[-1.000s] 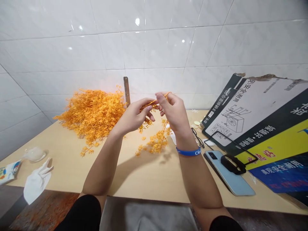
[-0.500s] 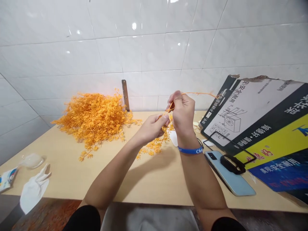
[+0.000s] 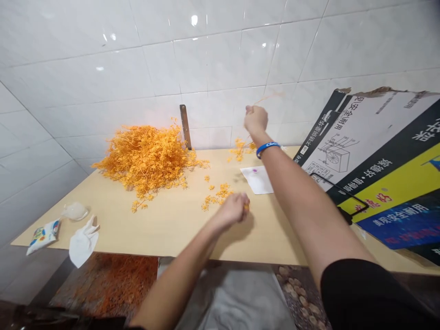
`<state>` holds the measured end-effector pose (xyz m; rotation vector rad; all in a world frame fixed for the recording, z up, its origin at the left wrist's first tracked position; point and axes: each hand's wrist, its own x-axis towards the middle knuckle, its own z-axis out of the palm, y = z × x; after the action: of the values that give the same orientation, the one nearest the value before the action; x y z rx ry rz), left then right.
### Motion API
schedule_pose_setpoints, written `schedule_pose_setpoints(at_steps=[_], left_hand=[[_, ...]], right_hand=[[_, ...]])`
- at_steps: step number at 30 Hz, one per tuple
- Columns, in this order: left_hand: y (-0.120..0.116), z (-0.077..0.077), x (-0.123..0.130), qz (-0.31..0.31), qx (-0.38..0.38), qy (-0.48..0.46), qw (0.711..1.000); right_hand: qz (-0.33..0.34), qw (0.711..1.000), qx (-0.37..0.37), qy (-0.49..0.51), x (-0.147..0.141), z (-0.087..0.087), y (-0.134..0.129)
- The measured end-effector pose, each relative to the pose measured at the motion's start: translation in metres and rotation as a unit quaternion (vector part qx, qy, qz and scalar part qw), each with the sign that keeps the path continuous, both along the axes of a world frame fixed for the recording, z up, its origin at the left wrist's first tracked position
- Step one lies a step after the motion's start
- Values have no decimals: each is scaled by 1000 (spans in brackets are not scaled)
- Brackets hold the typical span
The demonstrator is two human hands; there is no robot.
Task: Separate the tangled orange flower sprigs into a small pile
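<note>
My right hand (image 3: 257, 120) is raised near the wall, its fingers closed around an orange dried flower sprig (image 3: 239, 149). The blossoms hang below the fist and a thin stem sticks out above it, blurred. Lower down, my left hand (image 3: 232, 211) is closed over the table, with a bit of orange showing at its fingertips. Beside it lies a small scatter of orange blossoms (image 3: 216, 196). A large bushy heap of orange dried flowers (image 3: 144, 158) rests on the table to the left.
Against the tiled wall stands a dark metal strip (image 3: 185, 127). White paper (image 3: 258, 181) with a purple mark lies right of centre. A large printed cardboard box (image 3: 374, 178) leans at the right. A tissue (image 3: 83, 239) and a small packet (image 3: 43, 236) sit at the left edge.
My hands have moved apart: the right up and away with the sprig, the left down towards the table. Small blossoms now show on the table near the left hand.
</note>
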<state>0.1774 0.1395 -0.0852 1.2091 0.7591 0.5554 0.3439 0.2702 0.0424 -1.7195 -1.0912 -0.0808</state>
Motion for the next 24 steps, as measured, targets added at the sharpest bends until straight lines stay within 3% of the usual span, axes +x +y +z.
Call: schedule_pose_setpoints(at_steps=[1, 3, 5, 7, 11, 14, 20, 22, 24], left_hand=[[-7, -14, -2, -26, 0, -22, 999], [-9, -34, -9, 23, 10, -3, 1000], [4, -38, -18, 70, 30, -3, 997], [25, -30, -27, 86, 52, -33, 994], [64, 1, -41, 115, 78, -110, 984], [79, 37, -46, 118, 118, -164, 972], [75, 116, -46, 78, 235, -201, 948], [69, 129, -48, 70, 292, -196, 933], [65, 131, -50, 58, 350, -184, 917]], right_hand=[[7, 1000, 11, -5, 10, 6, 1], [38, 999, 3, -4, 20, 16, 0], [77, 997, 7, 0, 15, 20, -5], [115, 992, 28, 36, 3, 19, -12], [219, 959, 79, 161, -24, 12, -37], [298, 912, 98, 263, -36, 11, -58], [364, 840, 226, 333, -47, 11, -94], [381, 820, 271, 330, -50, 5, -102], [409, 803, 299, 312, -51, -4, -107]])
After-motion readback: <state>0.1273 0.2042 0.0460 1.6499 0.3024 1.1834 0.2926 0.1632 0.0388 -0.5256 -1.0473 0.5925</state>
